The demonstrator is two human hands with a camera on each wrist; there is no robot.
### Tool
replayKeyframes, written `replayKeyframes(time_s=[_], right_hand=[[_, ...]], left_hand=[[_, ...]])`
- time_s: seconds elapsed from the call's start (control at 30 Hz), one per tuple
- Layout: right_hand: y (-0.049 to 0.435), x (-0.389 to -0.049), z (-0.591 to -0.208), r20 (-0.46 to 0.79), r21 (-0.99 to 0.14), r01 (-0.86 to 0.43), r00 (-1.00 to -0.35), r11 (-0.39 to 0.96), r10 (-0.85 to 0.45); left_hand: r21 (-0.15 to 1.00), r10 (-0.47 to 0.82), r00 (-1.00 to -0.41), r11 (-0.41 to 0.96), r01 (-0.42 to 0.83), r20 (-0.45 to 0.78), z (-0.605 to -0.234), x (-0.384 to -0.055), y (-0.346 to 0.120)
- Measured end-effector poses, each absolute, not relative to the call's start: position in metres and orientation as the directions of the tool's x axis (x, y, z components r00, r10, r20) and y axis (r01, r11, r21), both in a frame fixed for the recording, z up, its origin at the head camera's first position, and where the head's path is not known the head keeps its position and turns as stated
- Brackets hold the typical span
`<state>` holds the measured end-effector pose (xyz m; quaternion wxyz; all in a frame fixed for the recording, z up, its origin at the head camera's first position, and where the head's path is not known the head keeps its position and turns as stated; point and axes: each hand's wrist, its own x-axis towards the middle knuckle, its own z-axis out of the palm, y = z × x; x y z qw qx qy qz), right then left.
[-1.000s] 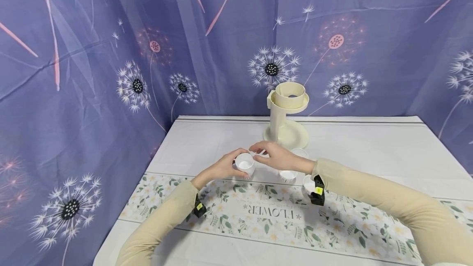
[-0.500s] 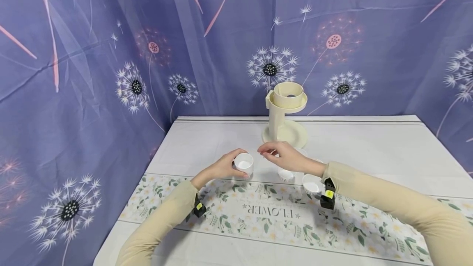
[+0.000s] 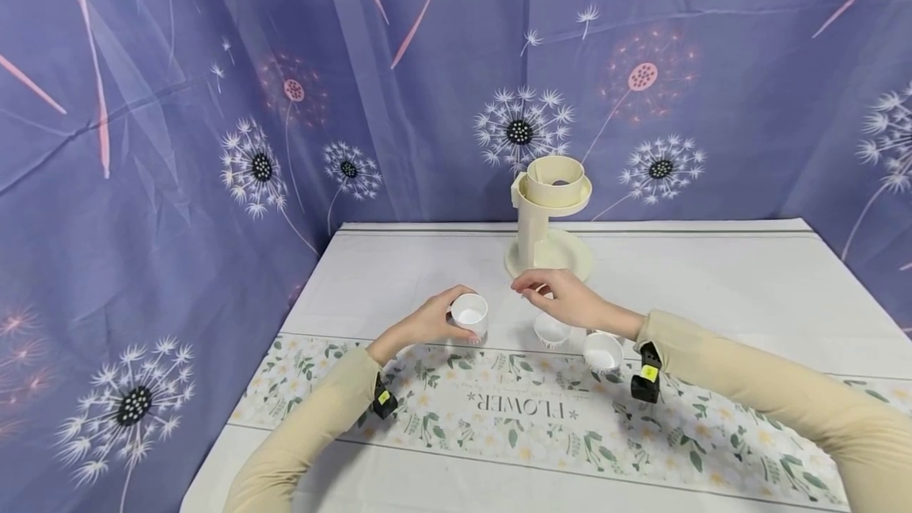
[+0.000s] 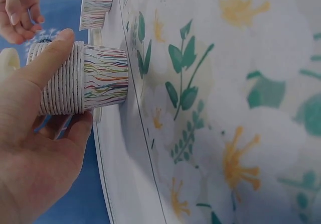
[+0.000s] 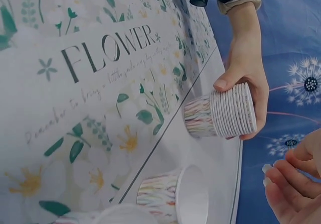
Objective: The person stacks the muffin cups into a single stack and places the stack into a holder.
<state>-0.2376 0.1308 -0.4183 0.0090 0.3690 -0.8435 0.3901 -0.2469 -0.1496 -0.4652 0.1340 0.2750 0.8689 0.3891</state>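
My left hand (image 3: 436, 319) grips a stack of nested paper cups (image 4: 105, 78) around its rims, with the thumb on one side and fingers on the other. Colourful wavy stripes run over the white outer wall of the lowest cup. The stack stands upright on the table. To its right, my right hand (image 3: 563, 297) hovers with bent fingers and nothing visible in them. Below that hand are a single paper cup (image 3: 552, 332) and, nearer me, another paper cup (image 3: 602, 353), both mouth up. The right hand and wrist hide part of the table behind these cups.
A cream stand (image 3: 533, 236) with a round base and a ring-shaped holder on top rises behind the hands. The white tablecloth (image 3: 399, 260) has a floral band with lettering. Purple dandelion-print curtains (image 3: 427, 101) enclose the back and left.
My right hand has drawn away from the stack, moving right, and more of the two single cups shows. The left hand keeps its grip on the stack in the same place.
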Motion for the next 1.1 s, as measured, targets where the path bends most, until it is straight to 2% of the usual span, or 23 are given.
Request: replayKeyframes(time_s=[0.3,0.57,1.1], right_hand=[[0.145,-0.242,-0.424,0.331,-0.63,-0.626,-0.751,0.459,-0.571],[0.159,-0.242,-0.43,0.285,-0.644,-0.583,-0.784,0.496,-0.552],[0.176,-0.238,-0.452,0.161,-0.725,-0.545,-0.728,0.42,-0.667]], left_hand=[[0.759,0.584,-0.812,0.531,0.375,-0.007,-0.466,-0.247,-0.149],[0.765,0.583,-0.812,0.532,0.363,-0.02,-0.467,-0.248,-0.149],[0.773,0.576,-0.817,0.534,0.343,-0.035,-0.469,-0.25,-0.149]])
